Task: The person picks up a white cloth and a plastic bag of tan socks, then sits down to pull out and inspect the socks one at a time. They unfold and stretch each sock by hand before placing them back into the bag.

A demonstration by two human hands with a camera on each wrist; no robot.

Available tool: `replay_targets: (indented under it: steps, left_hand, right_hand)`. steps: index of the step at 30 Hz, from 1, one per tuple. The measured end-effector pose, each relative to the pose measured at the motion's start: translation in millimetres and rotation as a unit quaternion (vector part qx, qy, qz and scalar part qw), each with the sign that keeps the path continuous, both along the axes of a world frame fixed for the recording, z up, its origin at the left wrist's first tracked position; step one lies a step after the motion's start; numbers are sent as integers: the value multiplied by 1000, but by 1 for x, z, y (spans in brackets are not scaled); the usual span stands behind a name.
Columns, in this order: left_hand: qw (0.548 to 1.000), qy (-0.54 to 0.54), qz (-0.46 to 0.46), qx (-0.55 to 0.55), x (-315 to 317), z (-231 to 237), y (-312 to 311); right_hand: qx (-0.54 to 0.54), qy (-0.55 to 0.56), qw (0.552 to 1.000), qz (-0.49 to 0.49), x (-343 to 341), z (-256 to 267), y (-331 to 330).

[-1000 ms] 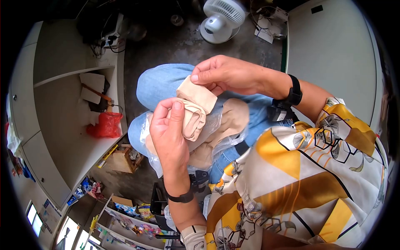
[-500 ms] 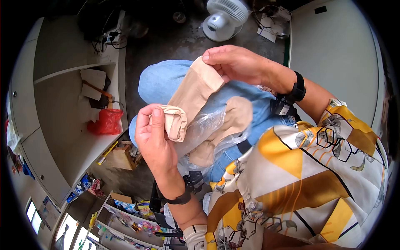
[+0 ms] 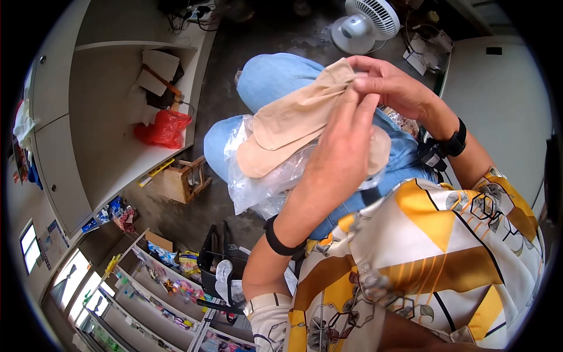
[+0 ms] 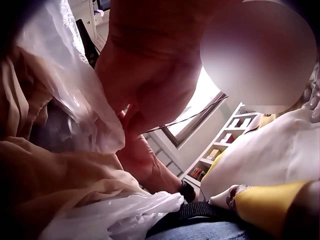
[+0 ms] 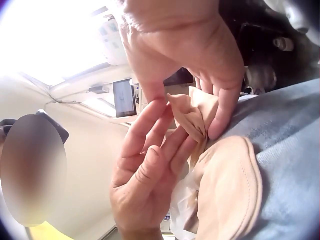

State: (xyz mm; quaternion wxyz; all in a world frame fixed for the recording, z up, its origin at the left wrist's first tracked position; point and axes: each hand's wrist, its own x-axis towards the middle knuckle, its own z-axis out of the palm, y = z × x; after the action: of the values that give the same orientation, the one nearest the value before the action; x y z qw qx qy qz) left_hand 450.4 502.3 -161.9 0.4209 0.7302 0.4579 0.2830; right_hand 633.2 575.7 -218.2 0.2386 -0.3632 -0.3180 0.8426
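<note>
Two beige socks lie one over the other across the knees, their toes offset at the left. At the gathered cuff end, my right hand pinches the fabric between thumb and fingers. My left hand reaches over the socks with fairly straight fingers, fingertips against the cuff beside the right thumb. The right wrist view shows the left thumb standing off the bunched cuff. Under the socks spreads a clear plastic bag. Another beige piece shows past the left hand, partly hidden by it.
A white shelf unit stands at the left, holding a red plastic bag. On the floor are a wooden stool and a white fan. Shelves of small goods and a black basket are at lower left.
The rolled sock that the left hand held has been unrolled and now lies flat over another. The left hand has moved right to the cuff. The head view has shifted.
</note>
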Motion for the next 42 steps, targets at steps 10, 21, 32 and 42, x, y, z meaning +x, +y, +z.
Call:
replay_targets:
  steps: [10,21,32,42]
  left_hand:
    - [975,6,222,18,-68,15,-4]
    - [910,-2,410,-57,-137,11,-51]
    - [909,-30,414,-44,-129,8,-97]
    - [936,121,329,-33,-112,-14,-132]
  right_hand:
    - [24,-54,998,6,-1,-7,-4]
    - [52,-107,991,-68,-5,18,-3]
    - [250,-142,953,-92,2,25,2]
    - [333,12,896,-293,20,85,-6]
